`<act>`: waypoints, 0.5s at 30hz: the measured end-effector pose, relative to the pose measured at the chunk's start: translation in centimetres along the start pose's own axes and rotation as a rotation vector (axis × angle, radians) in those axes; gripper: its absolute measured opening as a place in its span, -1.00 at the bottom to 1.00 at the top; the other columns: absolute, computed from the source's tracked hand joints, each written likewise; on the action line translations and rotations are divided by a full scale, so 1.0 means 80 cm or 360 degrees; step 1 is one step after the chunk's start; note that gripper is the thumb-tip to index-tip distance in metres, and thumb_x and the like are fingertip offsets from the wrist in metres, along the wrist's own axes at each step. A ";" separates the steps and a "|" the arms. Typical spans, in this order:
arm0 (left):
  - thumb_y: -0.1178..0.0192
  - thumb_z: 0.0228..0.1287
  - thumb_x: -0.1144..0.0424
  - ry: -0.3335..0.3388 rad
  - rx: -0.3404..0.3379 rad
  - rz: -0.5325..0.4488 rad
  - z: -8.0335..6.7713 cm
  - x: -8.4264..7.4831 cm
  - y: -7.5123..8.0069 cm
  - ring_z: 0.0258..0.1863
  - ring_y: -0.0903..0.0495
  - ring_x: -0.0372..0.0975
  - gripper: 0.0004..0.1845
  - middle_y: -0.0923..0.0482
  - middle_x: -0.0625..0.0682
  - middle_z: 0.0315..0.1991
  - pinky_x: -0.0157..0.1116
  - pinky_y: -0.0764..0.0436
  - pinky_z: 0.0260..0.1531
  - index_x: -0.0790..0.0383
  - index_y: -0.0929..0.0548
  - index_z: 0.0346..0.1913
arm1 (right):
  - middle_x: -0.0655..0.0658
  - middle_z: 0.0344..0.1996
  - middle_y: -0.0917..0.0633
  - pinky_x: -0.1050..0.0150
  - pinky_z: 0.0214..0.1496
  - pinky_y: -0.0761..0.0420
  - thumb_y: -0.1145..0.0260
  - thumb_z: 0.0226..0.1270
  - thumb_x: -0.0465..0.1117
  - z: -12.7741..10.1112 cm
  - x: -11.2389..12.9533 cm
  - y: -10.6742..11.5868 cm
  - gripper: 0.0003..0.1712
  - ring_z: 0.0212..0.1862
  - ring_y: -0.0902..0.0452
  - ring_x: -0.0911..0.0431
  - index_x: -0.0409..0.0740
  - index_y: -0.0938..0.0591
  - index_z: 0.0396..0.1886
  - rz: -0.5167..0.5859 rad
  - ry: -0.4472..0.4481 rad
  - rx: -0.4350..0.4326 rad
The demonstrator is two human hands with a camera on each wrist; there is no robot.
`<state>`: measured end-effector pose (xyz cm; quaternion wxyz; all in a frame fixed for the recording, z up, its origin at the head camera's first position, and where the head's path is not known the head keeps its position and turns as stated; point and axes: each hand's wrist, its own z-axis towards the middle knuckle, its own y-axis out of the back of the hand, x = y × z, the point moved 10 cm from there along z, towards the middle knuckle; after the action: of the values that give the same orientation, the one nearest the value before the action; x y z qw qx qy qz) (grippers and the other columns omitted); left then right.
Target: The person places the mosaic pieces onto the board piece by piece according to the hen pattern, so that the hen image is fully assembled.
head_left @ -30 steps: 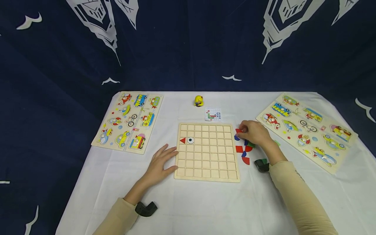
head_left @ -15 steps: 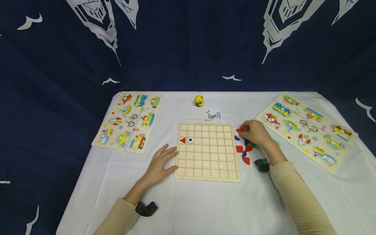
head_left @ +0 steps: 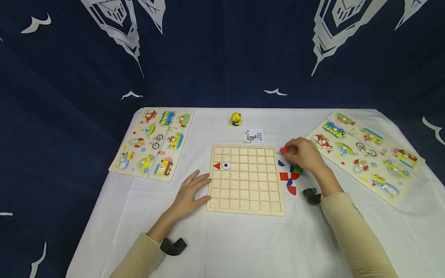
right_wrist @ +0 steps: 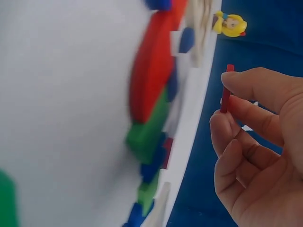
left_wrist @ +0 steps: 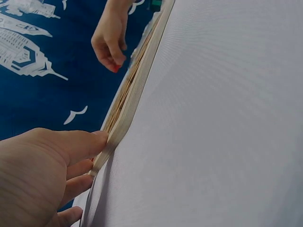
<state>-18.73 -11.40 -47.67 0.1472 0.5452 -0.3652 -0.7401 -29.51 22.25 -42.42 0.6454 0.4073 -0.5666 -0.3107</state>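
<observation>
My right hand (head_left: 306,157) is raised a little over the table and pinches a small flat red tile (head_left: 284,150) between thumb and fingers. Seen edge-on in the right wrist view, the tile (right_wrist: 227,88) is thin and upright. With spread, fairly straight fingers, my left hand (head_left: 187,196) touches the left edge of a wooden grid board (head_left: 245,185). In the board's left cells lie a red triangle (head_left: 217,166) and a white disc (head_left: 226,166) with a dark dot. Red, blue and green tiles lie along the board's right side, including a red square (head_left: 284,176).
Behind the board lies a picture card (head_left: 253,135), with a yellow duck figure (head_left: 236,119) further back. A vehicle puzzle board (head_left: 151,143) is at the left, another puzzle board (head_left: 365,154) at the right. A dark blue curtain (head_left: 222,54) hangs behind the table.
My right hand has picked the red tile up from the pile and moved slightly away from me and to the right with it. The left hand stays at the board's edge.
</observation>
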 end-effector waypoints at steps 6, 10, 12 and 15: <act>-0.38 0.13 0.25 0.0006 0.0006 0.0007 0.001 0.003 0.000 0.52 -0.04 0.04 -0.43 -0.40 0.05 0.39 0.21 -0.01 0.42 0.22 -0.55 0.25 | -0.23 -0.29 -0.65 0.21 -0.31 -0.48 -0.41 0.17 -0.26 0.003 0.023 0.004 -0.69 -0.26 -0.48 -0.05 -0.28 -0.69 -0.09 0.0037 0.0070 -0.0035; -0.38 0.13 0.25 0.0012 0.0007 0.0013 0.000 0.004 0.000 0.52 -0.04 0.03 -0.43 -0.40 0.05 0.39 0.20 -0.01 0.42 0.21 -0.55 0.25 | -0.24 -0.24 -0.68 0.16 -0.27 -0.52 -0.44 0.14 -0.28 0.009 0.048 0.000 -0.71 -0.24 -0.55 -0.07 -0.25 -0.71 -0.11 0.0070 0.0172 -0.0036; -0.38 0.13 0.26 0.0014 0.0004 0.0016 0.000 0.004 0.000 0.52 -0.04 0.03 -0.43 -0.40 0.04 0.39 0.20 -0.02 0.42 0.21 -0.55 0.25 | -0.24 -0.22 -0.70 0.14 -0.25 -0.54 -0.44 0.12 -0.31 0.012 0.063 -0.002 -0.71 -0.23 -0.58 -0.07 -0.24 -0.71 -0.12 0.0085 0.0234 -0.0033; -0.38 0.13 0.26 0.0011 -0.0002 0.0010 0.000 0.003 0.000 0.52 -0.05 0.04 -0.44 -0.41 0.05 0.38 0.20 -0.02 0.42 0.21 -0.56 0.24 | -0.23 -0.22 -0.71 0.13 -0.24 -0.54 -0.45 0.11 -0.32 0.018 0.085 -0.007 -0.72 -0.24 -0.59 -0.07 -0.25 -0.71 -0.13 0.0099 0.0316 -0.0030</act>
<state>-18.83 -11.52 -47.84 0.1510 0.5466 -0.3659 -0.7379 -29.76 15.89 -39.65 0.7114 0.4122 -0.5094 -0.2540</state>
